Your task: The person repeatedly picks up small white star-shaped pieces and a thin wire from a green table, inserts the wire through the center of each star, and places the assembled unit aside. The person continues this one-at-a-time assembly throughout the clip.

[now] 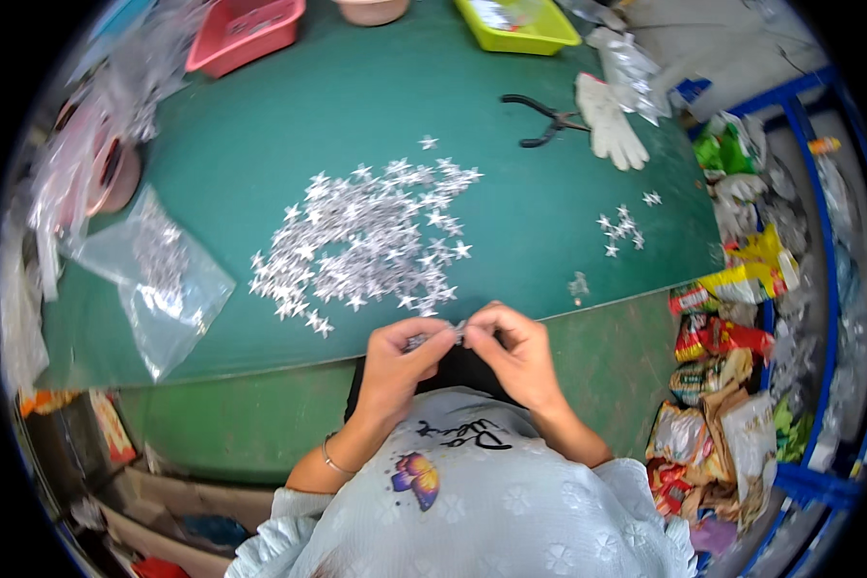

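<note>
Both my hands meet at the near edge of the green table, below a wide heap of small silver star pieces. My left hand is curled round several silver star pieces, part of them showing between its fingers. Thumb and fingertips of my right hand pinch a small silver star piece against the left fingertips. How the pieces touch one another is too small to make out. One loose star lies beyond the heap, and a small group of stars lies to the right.
A clear plastic bag with silver pieces lies at the left. Black-handled pliers and a white glove rest at the far right. Red and yellow-green trays stand at the back. Blue shelving and packets flank the table's right side.
</note>
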Tool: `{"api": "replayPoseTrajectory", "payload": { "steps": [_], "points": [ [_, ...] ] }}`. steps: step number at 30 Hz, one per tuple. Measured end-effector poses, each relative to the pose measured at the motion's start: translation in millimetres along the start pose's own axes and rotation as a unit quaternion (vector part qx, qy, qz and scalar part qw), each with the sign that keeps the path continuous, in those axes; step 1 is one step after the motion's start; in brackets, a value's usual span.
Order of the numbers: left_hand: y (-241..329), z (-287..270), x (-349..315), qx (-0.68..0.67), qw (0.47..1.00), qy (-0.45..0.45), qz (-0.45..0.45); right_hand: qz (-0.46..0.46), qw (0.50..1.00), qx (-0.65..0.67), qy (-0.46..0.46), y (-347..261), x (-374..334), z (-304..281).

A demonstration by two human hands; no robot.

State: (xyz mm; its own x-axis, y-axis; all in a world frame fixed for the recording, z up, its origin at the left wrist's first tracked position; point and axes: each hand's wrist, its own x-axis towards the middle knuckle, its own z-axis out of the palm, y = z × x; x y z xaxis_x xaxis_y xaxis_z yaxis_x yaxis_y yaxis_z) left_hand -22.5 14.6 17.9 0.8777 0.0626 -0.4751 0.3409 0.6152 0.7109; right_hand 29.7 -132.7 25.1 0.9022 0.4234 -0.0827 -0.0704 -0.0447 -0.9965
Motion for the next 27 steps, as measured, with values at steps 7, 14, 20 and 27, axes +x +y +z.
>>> {"api": "replayPoseTrajectory", "payload": {
  "steps": [7, 14, 20, 27],
  "points": [
    [-5.3, 3.8, 9.7, 0.01, 1.0, -0.023, 0.005, -0.039, 0.995, -0.092, -0.017, -3.4, 2.0, -13.2],
    [-9.6, 11.7, 15.4, 0.038, 0.999, 0.003, -0.007, -0.02, 0.993, -0.104, 0.05, 9.1, 3.5, -56.4],
    [-16.9, 8.1, 16.5, 0.077, 0.997, -0.004, 0.001, -0.066, 0.915, -0.101, 0.385, 48.8, 52.3, -214.8],
    [-23.7, 20.0, 20.0, 0.086, 0.996, 0.012, -0.011, 0.038, 0.813, -0.309, 0.492, 71.5, 99.1, -335.9]
  ]
}}
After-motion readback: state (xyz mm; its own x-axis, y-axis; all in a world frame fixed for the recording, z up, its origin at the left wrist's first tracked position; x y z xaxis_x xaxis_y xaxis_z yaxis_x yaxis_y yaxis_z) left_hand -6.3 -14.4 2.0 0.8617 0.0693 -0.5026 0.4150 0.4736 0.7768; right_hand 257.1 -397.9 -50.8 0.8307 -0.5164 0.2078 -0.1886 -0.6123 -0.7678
